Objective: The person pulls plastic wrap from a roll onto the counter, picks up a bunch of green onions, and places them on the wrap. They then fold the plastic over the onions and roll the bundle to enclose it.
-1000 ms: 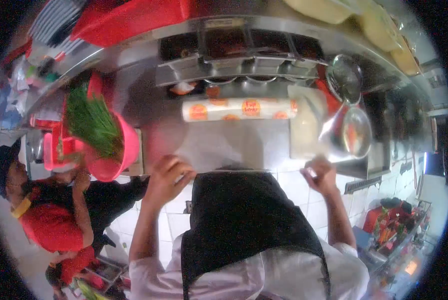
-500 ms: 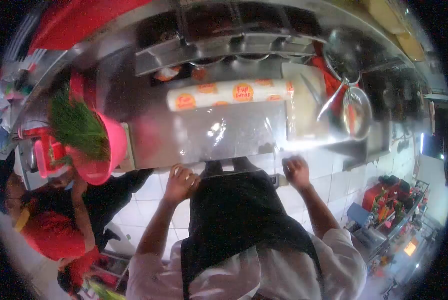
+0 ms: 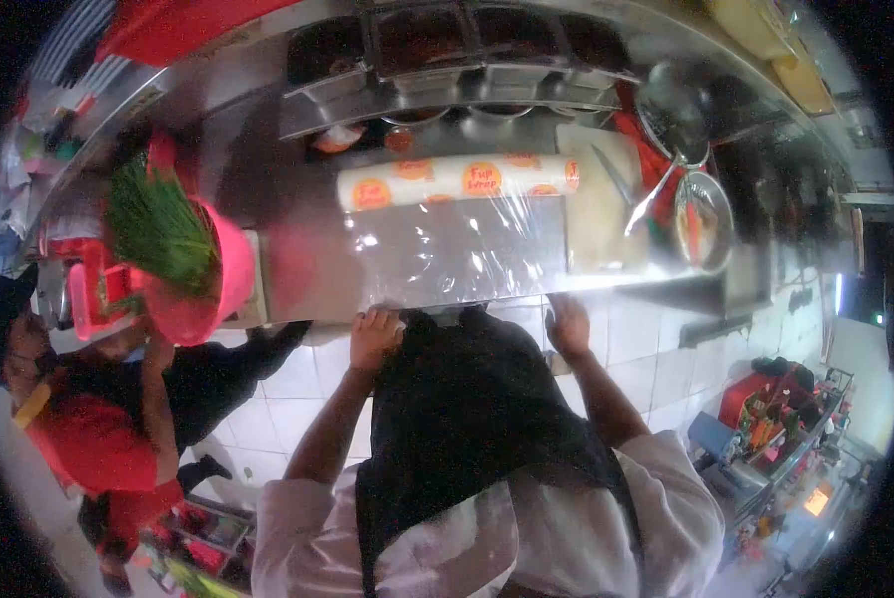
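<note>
I had the sheet of cling film [image 3: 457, 249] drawn out flat over the steel table [image 3: 298, 269], running from the roll [image 3: 457, 179] at the back to the near edge. My left hand [image 3: 375, 337] was closed on the film's near left corner and my right hand [image 3: 567, 324] was pressed over its near right corner, fingers curled down past the table's lip — whether it actually pinched the film I could not tell. The risk, as I judged it: uneven pull from the two hands would wrinkle the sheet or make it fold onto itself. The roll sat loose, so a hard tug might drag it forward. The knife [image 3: 616, 179] on the cutting board [image 3: 596, 214] lay just beside the film's right edge — a snag there would tear it.
</note>
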The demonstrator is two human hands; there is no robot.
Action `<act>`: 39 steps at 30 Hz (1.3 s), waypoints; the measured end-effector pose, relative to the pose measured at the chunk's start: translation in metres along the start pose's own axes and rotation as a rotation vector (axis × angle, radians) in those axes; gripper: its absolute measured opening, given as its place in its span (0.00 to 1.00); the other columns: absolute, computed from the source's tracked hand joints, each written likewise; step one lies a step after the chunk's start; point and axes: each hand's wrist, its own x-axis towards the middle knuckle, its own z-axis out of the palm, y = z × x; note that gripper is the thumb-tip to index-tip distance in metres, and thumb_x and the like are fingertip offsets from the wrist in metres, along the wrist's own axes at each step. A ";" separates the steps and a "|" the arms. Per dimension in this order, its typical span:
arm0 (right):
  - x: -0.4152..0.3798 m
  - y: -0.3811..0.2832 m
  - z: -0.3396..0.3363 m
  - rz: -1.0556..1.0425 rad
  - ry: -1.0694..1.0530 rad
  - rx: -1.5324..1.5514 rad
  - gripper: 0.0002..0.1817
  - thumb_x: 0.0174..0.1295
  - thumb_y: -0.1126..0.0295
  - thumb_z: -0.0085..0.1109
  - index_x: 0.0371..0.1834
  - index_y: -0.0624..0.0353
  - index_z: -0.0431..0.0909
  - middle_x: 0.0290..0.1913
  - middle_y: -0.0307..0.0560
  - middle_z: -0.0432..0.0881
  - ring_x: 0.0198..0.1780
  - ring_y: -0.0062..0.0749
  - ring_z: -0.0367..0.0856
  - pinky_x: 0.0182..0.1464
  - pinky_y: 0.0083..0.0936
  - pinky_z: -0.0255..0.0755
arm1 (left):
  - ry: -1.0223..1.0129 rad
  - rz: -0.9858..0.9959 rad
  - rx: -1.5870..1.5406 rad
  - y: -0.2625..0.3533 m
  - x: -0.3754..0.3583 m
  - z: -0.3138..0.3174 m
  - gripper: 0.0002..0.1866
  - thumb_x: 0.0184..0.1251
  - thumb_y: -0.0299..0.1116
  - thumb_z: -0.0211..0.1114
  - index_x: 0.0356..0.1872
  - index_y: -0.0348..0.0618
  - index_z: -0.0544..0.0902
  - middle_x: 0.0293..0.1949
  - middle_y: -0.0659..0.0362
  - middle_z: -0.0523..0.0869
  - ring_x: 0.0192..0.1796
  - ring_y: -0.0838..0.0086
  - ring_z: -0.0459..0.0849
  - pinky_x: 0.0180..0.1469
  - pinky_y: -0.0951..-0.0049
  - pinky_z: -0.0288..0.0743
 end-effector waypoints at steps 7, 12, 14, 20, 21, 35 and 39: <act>0.008 0.015 -0.035 0.391 -0.307 -0.016 0.12 0.66 0.57 0.63 0.43 0.53 0.82 0.43 0.52 0.87 0.46 0.54 0.87 0.48 0.48 0.81 | -0.338 -0.423 -0.392 0.008 0.005 -0.044 0.14 0.69 0.43 0.65 0.49 0.48 0.86 0.51 0.53 0.85 0.57 0.53 0.82 0.59 0.50 0.76; 0.126 -0.034 -0.126 0.158 0.166 0.050 0.12 0.66 0.60 0.62 0.44 0.58 0.82 0.43 0.58 0.85 0.47 0.57 0.84 0.50 0.49 0.79 | 0.113 -0.032 -0.378 0.039 0.065 -0.063 0.23 0.70 0.40 0.67 0.63 0.45 0.80 0.59 0.49 0.82 0.63 0.52 0.80 0.65 0.53 0.75; 0.189 -0.044 -0.136 -0.148 0.376 0.184 0.16 0.66 0.62 0.63 0.52 0.57 0.82 0.45 0.56 0.84 0.47 0.56 0.82 0.52 0.47 0.77 | 0.094 0.112 -0.361 0.059 0.108 -0.068 0.29 0.69 0.41 0.68 0.70 0.45 0.75 0.69 0.47 0.75 0.72 0.51 0.72 0.74 0.53 0.67; 0.268 -0.087 -0.071 -0.340 0.138 -0.040 0.31 0.76 0.47 0.47 0.77 0.48 0.66 0.76 0.51 0.70 0.77 0.49 0.65 0.75 0.64 0.55 | 0.098 0.412 -0.164 0.077 0.164 -0.018 0.42 0.68 0.51 0.67 0.79 0.45 0.64 0.81 0.47 0.60 0.82 0.51 0.58 0.82 0.48 0.52; 0.274 -0.091 -0.059 -0.347 0.147 -0.045 0.31 0.76 0.47 0.47 0.77 0.48 0.66 0.76 0.51 0.70 0.77 0.49 0.65 0.75 0.64 0.55 | 0.157 0.421 -0.100 0.080 0.161 -0.008 0.43 0.68 0.57 0.64 0.79 0.48 0.64 0.81 0.48 0.60 0.82 0.52 0.57 0.83 0.46 0.48; 0.308 -0.103 -0.047 -0.203 0.004 -0.044 0.32 0.74 0.39 0.43 0.73 0.45 0.72 0.67 0.54 0.77 0.73 0.53 0.71 0.70 0.80 0.53 | -0.030 0.465 -0.221 0.065 0.149 0.015 0.41 0.73 0.61 0.57 0.81 0.53 0.62 0.82 0.47 0.57 0.84 0.52 0.54 0.83 0.42 0.43; 0.324 -0.104 -0.060 -0.180 -0.168 -0.002 0.32 0.74 0.38 0.43 0.71 0.45 0.73 0.67 0.53 0.77 0.70 0.53 0.74 0.71 0.78 0.54 | -0.063 0.448 -0.227 0.065 0.151 0.017 0.40 0.75 0.63 0.52 0.82 0.54 0.61 0.84 0.48 0.53 0.84 0.52 0.52 0.83 0.41 0.43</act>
